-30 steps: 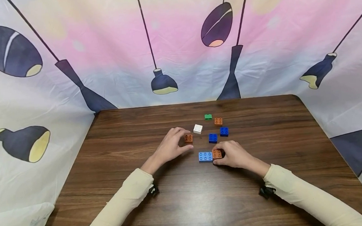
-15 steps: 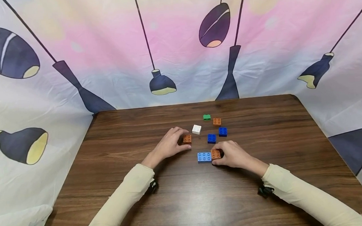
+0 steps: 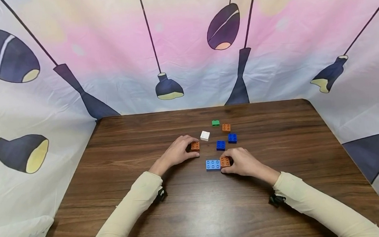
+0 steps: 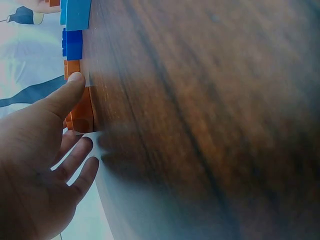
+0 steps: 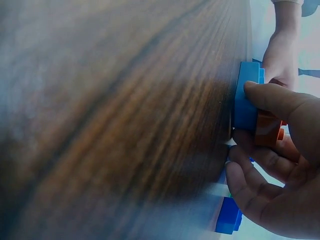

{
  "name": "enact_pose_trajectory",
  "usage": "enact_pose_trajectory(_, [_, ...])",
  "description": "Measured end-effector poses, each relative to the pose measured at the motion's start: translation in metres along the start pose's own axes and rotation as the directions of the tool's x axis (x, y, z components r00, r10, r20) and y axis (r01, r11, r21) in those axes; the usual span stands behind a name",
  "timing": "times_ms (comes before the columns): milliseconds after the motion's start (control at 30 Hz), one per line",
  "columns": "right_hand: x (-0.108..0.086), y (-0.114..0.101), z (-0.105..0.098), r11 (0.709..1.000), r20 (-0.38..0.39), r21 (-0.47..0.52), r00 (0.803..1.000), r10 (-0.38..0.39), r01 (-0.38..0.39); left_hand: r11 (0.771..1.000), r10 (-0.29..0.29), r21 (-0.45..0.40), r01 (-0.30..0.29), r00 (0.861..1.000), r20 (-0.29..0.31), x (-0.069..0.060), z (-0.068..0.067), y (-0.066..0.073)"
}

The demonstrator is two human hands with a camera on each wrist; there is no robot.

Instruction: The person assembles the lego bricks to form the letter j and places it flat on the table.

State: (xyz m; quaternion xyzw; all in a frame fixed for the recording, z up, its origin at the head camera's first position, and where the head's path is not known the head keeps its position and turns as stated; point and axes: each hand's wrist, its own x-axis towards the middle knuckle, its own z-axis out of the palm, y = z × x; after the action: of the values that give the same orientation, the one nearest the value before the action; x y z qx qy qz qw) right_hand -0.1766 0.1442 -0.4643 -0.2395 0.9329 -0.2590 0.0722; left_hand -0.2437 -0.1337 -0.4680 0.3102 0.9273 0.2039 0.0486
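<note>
My right hand (image 3: 243, 161) holds an orange brick (image 3: 224, 162) between thumb and fingers. That brick sits on the right end of a longer light-blue brick (image 3: 212, 165) and overhangs it, as the right wrist view shows. The thumb (image 5: 262, 92) lies along the side of the light-blue brick (image 5: 245, 107). My left hand (image 3: 178, 151) is around a second orange brick (image 3: 195, 146) on the table, fingers on the far side and thumb on the near side. In the left wrist view the thumb and fingers are spread about this brick (image 4: 83, 114); I cannot tell whether they touch it.
Behind the hands lie two dark-blue bricks (image 3: 220, 145), a white brick (image 3: 205, 135), another orange brick (image 3: 226, 127) and a green brick (image 3: 215, 123). The brown wooden table (image 3: 138, 136) meets a printed cloth backdrop (image 3: 119, 64) at its far edge.
The whole head view has shifted slightly. My left thumb and fingers have come a little more around the orange brick. The right hand keeps its grip on the other orange brick.
</note>
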Motion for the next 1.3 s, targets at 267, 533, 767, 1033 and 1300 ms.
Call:
enact_pose_trajectory(267, [0.0, 0.0, 0.0, 1.0, -0.001, 0.005, 1.0, -0.005, 0.005, 1.0, 0.022, -0.009, -0.022, 1.0, -0.019, -0.001, 0.001, 0.0])
enact_pose_trajectory(533, [0.0, 0.0, 0.001, 1.0, 0.005, -0.003, 1.0, -0.01, 0.01, 0.997, 0.026, -0.064, -0.031, 0.998, -0.065, -0.007, 0.004, 0.004])
enact_pose_trajectory(767, [0.0, 0.0, 0.001, 1.0, 0.002, -0.008, 1.0, -0.003, 0.003, 0.991, 0.067, -0.111, -0.075, 0.994, -0.081, -0.013, 0.001, 0.01])
enact_pose_trajectory(1033, [0.001, 0.002, 0.001, 1.0, 0.002, -0.019, 1.0, -0.004, 0.004, 0.982, 0.107, -0.15, -0.116, 0.992, -0.066, -0.019, -0.001, 0.013])
enact_pose_trajectory(1300, [0.0, 0.002, 0.001, 1.0, 0.004, -0.014, 1.0, -0.001, 0.001, 0.963, 0.157, -0.222, -0.152, 0.987, 0.008, -0.025, -0.001, 0.022])
